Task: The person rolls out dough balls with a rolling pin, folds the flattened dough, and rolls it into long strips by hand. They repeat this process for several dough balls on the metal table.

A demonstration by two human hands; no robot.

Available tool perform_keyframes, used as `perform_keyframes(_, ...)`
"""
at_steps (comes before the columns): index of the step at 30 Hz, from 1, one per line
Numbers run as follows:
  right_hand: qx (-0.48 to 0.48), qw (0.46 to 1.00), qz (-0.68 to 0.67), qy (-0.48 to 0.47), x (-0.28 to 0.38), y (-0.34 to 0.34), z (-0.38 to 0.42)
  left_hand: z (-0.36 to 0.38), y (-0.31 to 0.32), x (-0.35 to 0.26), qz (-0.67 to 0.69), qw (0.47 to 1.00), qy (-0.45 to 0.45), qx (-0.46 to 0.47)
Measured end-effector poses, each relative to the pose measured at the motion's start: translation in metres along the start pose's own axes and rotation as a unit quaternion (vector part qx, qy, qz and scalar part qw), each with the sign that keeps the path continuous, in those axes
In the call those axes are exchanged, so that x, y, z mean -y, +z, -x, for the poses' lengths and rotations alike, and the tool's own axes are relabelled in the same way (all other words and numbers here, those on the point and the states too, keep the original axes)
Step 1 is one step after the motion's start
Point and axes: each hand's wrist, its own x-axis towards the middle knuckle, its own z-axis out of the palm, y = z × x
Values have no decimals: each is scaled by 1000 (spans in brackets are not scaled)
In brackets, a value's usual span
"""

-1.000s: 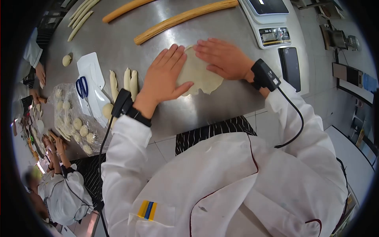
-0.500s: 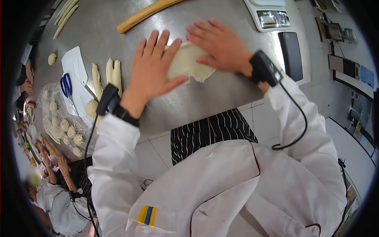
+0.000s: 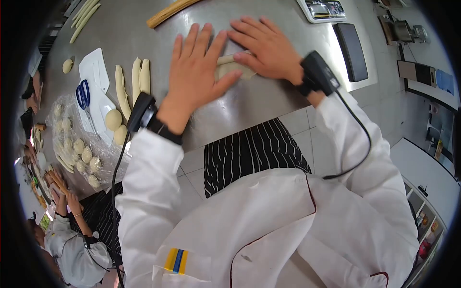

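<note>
A thin sheet of pale dough lies on the metal table, its far edge rolled over into a narrow fold. My left hand is flat over the left end of the dough, fingers stretched and slightly apart. On the right end, my right hand lies with its fingers extended and its thumb on the rolled edge. Both palms hide parts of the dough. Left of my left hand are several rolled dough strips and two smooth dough balls.
A wooden rolling pin lies beyond my hands. Blue-handled scissors rest on white plastic scrapers, beside plastic-wrapped dough balls. At right are a digital scale and a dark phone-like slab. Another person's hands work at lower left.
The dough sheet, spread out broad before, is now partly rolled up from its far side toward me. My hands have come slightly closer together, and the camera view has shifted a little.
</note>
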Motion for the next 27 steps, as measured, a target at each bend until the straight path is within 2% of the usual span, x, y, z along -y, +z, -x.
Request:
perform_keyframes(2, 49, 996, 74, -33, 2, 4, 0, -1, 9, 1, -28, 998, 44, 34)
perform_keyframes(6, 85, 994, -3, -62, 17, -15, 48, 50, -13, -26, 53, 993, 53, 89)
perform_keyframes(7, 49, 998, -10, -26, 15, -11, 38, 42, -9, -21, 47, 995, 22, 86)
perform_keyframes(8, 53, 998, -11, -22, 14, -4, 28, 33, 1, -14, 52, 994, 23, 89)
perform_keyframes(10, 29, 997, 67, -21, 16, 7, 13, 20, 15, -4, -60, 998, -17, 26)
perform_keyframes(11, 31, 997, 71, -22, 23, 7, 20, 27, 12, -8, 5, 999, -30, 25)
perform_keyframes(12, 25, 997, 73, -30, 31, 2, 37, 41, 6, -17, -2, 999, -33, 18)
perform_keyframes(14, 84, 992, -27, -90, 40, -16, 73, 80, -12, -44, 35, 995, -51, 78)
perform_keyframes(15, 78, 991, -27, -102, 36, -23, 73, 93, -22, -50, 62, 991, -58, 108)
perform_keyframes(16, 27, 995, -76, -52, 32, -28, 77, 94, -21, -46, 56, 991, -65, 106)
perform_keyframes(17, -23, 992, -128, 2, 32, -29, 82, 95, -19, -40, 44, 993, -97, 55)
perform_keyframes(18, -23, 990, -136, -2, 33, -28, 85, 95, -15, -34, 31, 991, -129, 4)
perform_keyframes(20, 50, 995, -31, -84, 30, -25, 72, 103, 0, -27, 3, 993, -120, 18)
perform_keyframes(22, 37, 990, -48, -124, 22, -12, 75, 115, 10, -14, 85, 994, -56, -26)
perform_keyframes(24, 47, 985, -66, -151, 26, -14, 76, 121, -4, -25, 74, 993, -56, -72)
perform_keyframes(26, 61, 967, -224, -109, 25, -26, 59, 121, -24, -35, 165, 979, -116, -36)
perform_keyframes(27, 34, 948, -283, -142, 30, -29, 38, 116, -41, -41, 164, 974, -110, -114)
